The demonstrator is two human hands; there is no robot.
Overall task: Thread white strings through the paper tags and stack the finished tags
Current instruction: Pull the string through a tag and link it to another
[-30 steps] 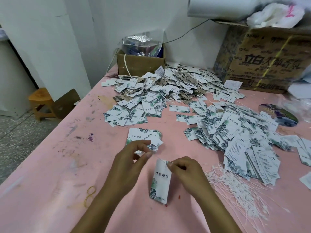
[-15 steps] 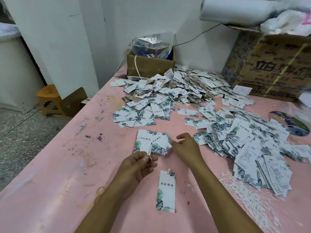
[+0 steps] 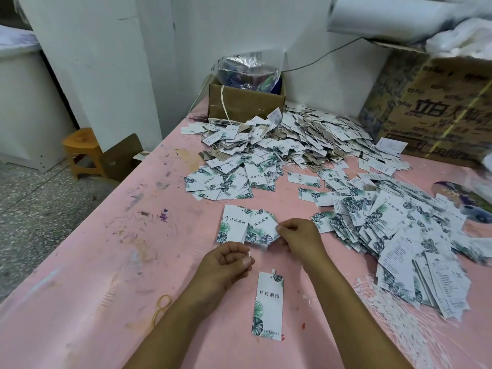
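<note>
At table (image 3: 106, 262) centre, tag (image 3: 268, 307) released; left hand (image 3: 221, 265) pinches string (image 3: 249, 254), right hand (image 3: 298, 235) pinches stack (image 3: 239, 225).

The right hand (image 3: 298, 238) no longer pinches the top of the single tag (image 3: 269, 307); it is now further up the table (image 3: 106, 262), its fingertips pinching the right edge of the small stack (image 3: 237, 225) of tags. The single tag, tilted up between both hands a second ago, now lies flat and free, printed face up. The left hand (image 3: 226, 265), earlier beside the small stack with thumb and forefinger meeting, now sits curled just above the single tag's top left corner, pinching a white string (image 3: 249, 253) end
</note>
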